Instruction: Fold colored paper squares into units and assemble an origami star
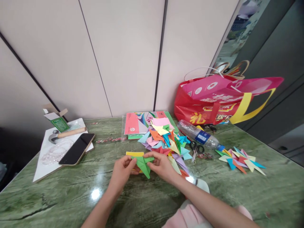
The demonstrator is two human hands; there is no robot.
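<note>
A green folded paper piece (pixel 143 164) with pointed arms is held between my two hands above the green marble-patterned table. My left hand (pixel 123 169) pinches its left arm between thumb and fingers. On the other side, my right hand (pixel 161 164) grips the right arm the same way. Behind the green piece lies a yellow paper (pixel 135 154), partly hidden by it and by my fingers. Just beyond my right hand spreads a pile of colourful folded papers (pixel 163 136) in many colours.
Scissors (pixel 197 149) and a plastic bottle (pixel 200 134) lie right of the pile, near more folded papers (pixel 241 160). Behind are paper packs (pixel 135 123) and a red bag (pixel 201 107). At left are a phone (pixel 78 148), hammer (pixel 68 133), bead strand (pixel 57 152) and small box (pixel 58 122).
</note>
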